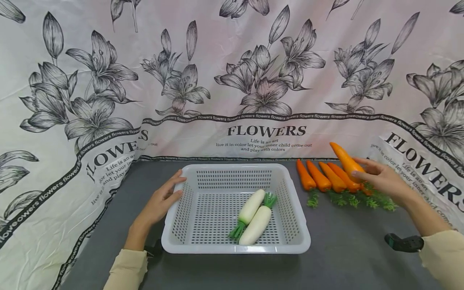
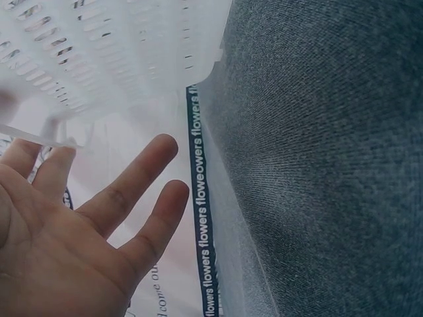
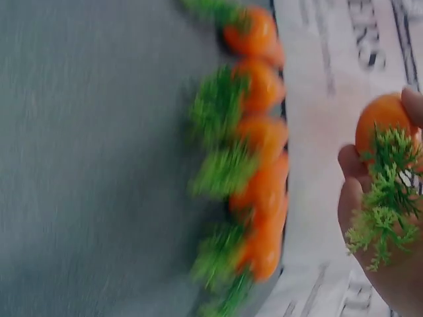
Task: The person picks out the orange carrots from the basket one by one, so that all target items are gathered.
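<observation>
My right hand [image 1: 380, 179] grips an orange carrot [image 1: 344, 159] above a row of other carrots [image 1: 319, 177]. The held carrot points up toward the back left; its leafy green top [image 3: 390, 198] hangs below the fingers in the right wrist view. At the left side of a white perforated plastic basket [image 1: 232, 249], my left hand [image 1: 161, 201] holds the rim. The left wrist view shows some fingers [image 2: 56, 168] hooked at the rim and two others spread free below it. Two white radishes [image 1: 257, 225] with green tops lie side by side in the basket's right half.
The carrots lie on the grey tabletop [image 1: 224, 274] right of the basket, their leafy greens [image 1: 340, 199] toward the front. A black strap-like object [image 1: 402, 243] shows at the right wrist. A flower-printed cloth [image 1: 203, 137] hangs behind and along both sides.
</observation>
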`<state>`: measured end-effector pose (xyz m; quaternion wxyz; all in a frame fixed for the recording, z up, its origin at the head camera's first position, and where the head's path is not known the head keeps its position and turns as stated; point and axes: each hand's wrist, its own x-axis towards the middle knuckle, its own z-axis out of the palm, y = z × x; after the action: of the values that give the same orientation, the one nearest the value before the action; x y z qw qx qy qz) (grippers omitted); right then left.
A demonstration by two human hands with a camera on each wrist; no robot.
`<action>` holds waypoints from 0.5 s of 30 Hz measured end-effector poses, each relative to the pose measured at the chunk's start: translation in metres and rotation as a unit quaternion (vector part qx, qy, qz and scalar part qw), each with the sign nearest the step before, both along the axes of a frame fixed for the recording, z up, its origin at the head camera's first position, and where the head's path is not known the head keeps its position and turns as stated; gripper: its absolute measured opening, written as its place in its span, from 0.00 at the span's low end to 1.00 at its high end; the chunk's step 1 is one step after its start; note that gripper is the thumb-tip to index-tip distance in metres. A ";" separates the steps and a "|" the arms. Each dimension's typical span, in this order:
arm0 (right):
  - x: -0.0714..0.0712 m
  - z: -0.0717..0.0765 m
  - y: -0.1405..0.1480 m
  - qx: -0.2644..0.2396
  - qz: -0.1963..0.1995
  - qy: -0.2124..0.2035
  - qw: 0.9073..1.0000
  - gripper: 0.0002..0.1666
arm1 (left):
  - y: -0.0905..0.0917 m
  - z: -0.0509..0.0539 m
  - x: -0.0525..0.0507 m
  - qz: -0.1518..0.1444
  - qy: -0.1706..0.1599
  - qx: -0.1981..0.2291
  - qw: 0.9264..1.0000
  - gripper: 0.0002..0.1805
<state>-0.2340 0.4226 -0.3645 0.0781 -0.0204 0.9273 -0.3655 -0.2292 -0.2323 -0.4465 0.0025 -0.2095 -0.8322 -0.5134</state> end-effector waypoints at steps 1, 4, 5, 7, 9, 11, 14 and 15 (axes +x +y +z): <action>0.000 -0.003 0.007 0.004 -0.013 0.006 1.000 0.47 | -0.001 0.000 0.000 0.002 0.000 0.000 1.000 0.26; -0.002 -0.010 0.027 0.020 -0.048 0.027 0.998 0.48 | -0.002 -0.001 0.000 0.004 -0.001 -0.001 1.000 0.26; -0.002 -0.012 0.033 0.028 -0.059 0.035 0.997 0.48 | -0.002 -0.001 0.000 0.003 0.001 -0.002 1.000 0.26; -0.002 -0.018 0.043 0.049 -0.081 0.054 0.994 0.48 | -0.002 -0.002 0.000 0.002 0.003 0.000 1.000 0.26; -0.001 -0.023 0.053 0.073 -0.092 0.060 0.991 0.48 | -0.002 -0.002 0.001 0.000 0.007 -0.002 1.000 0.26; 0.000 -0.030 0.062 0.094 -0.103 0.059 0.988 0.47 | -0.002 -0.002 0.001 -0.001 0.009 -0.003 1.000 0.26; 0.001 -0.039 0.072 0.124 -0.110 0.052 0.985 0.45 | -0.001 -0.001 0.001 -0.002 0.011 -0.001 1.000 0.25; 0.001 -0.041 0.075 0.131 -0.112 0.050 0.984 0.45 | -0.001 -0.001 0.001 -0.002 0.009 0.000 1.000 0.25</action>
<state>-0.2329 0.4975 -0.4060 -0.0078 0.0756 0.9662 -0.2462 -0.2281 -0.2330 -0.4477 0.0093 -0.2161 -0.8315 -0.5116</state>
